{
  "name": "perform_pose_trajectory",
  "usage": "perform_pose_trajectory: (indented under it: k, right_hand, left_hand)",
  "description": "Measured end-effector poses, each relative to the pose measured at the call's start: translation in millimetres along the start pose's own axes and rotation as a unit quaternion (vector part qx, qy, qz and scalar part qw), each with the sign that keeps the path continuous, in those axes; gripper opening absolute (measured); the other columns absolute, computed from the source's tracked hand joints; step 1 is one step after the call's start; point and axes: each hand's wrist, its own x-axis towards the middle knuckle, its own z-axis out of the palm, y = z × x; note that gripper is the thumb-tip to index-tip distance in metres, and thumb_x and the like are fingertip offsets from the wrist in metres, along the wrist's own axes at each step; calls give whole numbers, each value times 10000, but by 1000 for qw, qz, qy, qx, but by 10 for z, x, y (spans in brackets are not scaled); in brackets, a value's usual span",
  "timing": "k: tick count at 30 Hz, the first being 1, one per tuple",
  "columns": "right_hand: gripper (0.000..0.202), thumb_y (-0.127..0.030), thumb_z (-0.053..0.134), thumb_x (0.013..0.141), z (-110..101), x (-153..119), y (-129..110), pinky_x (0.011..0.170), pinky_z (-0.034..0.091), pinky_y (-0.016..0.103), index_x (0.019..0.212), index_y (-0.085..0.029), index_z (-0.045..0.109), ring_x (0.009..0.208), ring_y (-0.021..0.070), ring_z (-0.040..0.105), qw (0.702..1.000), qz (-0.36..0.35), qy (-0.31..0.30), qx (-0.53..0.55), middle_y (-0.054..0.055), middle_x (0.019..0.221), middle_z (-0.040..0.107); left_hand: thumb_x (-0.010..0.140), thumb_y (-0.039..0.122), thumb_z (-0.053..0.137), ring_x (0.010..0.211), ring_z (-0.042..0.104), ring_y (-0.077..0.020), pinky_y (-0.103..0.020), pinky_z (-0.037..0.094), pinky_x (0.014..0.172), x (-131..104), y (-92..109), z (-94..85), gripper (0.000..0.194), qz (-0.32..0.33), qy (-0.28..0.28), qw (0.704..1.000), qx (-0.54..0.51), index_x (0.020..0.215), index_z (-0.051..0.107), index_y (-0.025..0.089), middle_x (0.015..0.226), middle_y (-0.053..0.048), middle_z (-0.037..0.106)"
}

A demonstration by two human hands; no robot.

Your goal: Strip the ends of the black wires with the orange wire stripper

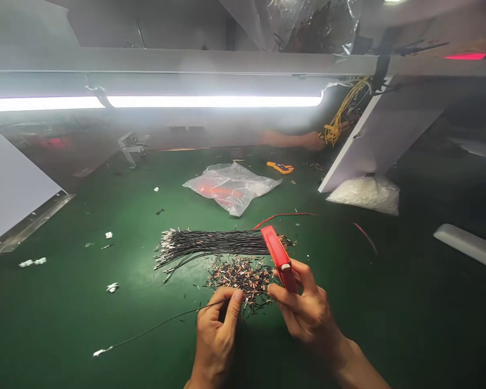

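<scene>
My left hand [218,324] pinches a thin black wire [154,327] between thumb and fingers. The wire trails to the lower left and ends in a white tip. My right hand [305,302] is wrapped round a red hand tool [276,251], which points up and to the left. Between and beyond my hands lies a pile of short black and copper-coloured wire scraps [238,275]. Just behind the scraps, a bundle of black wires [214,242] lies sideways, with pale tips at its left end. The tool covers part of the bundle's right end.
On the green table [146,302] lie a clear plastic bag [233,186] with red items and an orange tool [280,167]. A bag of pale parts [364,193] leans by the right panel. A red wire [283,215] curves behind the bundle.
</scene>
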Motion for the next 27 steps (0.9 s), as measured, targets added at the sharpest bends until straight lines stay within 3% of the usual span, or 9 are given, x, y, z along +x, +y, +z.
perform_pose_trajectory:
  k: [4,8,11,13,14,16,21,25,27]
  right_hand:
    - [315,13,523,877,-8,13,27,719,607,330,988,-242,672,906,201,682,1000,13,22,-1,93,1267,445]
    - [275,-9,555,874,-31,21,23,689,602,331,985,-234,668,843,185,660,999,9,32,-2,99,1249,443]
    - [252,-22,575,879,-48,22,3,699,609,331,979,-237,661,859,192,669,999,12,38,-4,93,1239,445]
    - [236,-37,585,890,-57,25,-4,705,614,333,982,-242,655,876,199,679,999,10,42,-12,88,1235,443]
    - [224,-50,588,897,-59,27,-4,698,616,332,987,-245,652,880,203,682,999,8,44,-16,87,1232,440]
    - [197,-76,588,913,-60,29,0,672,616,323,995,-245,645,889,213,687,999,6,48,-20,90,1225,433]
    - [190,-90,575,926,-35,13,-6,665,613,319,1008,-250,637,912,223,683,999,4,48,-15,90,1194,434]
    - [247,-45,567,911,-9,-11,-57,730,603,332,1032,-250,632,904,197,656,999,16,48,3,92,1181,444]
    - [246,-37,566,907,4,-18,-87,724,595,320,1021,-246,629,876,185,647,998,25,48,14,90,1157,456]
  left_hand:
    - [977,359,536,504,478,-86,-183,386,480,5,-5,6,358,33,-30,998,32,708,672,166,608,23,574]
    - [1022,262,424,436,425,-79,-190,347,447,-37,-23,19,443,100,-80,990,60,625,603,174,495,48,462]
    - [961,270,553,489,437,-99,-231,356,513,-121,24,32,397,179,-103,975,81,575,567,180,504,36,474]
    - [866,248,700,564,453,-131,-265,368,575,-148,102,41,209,264,-64,952,140,678,637,182,551,22,528]
    - [832,217,742,609,469,-151,-279,380,607,-136,151,42,95,324,-21,925,197,770,678,183,585,10,561]
    - [836,242,738,742,533,-202,-321,440,720,-59,253,27,141,388,19,874,292,953,707,169,727,-42,649]
    - [911,350,663,1116,572,-250,-366,407,982,187,304,-99,298,406,-4,852,330,1198,682,273,1161,-79,698]
    - [969,266,597,1026,638,-213,-384,323,989,120,74,-160,264,364,39,860,356,1221,660,219,1043,-40,764]
    - [1003,249,539,1017,654,-201,-381,304,936,50,-36,-160,262,330,25,870,366,1244,635,213,1029,-26,769]
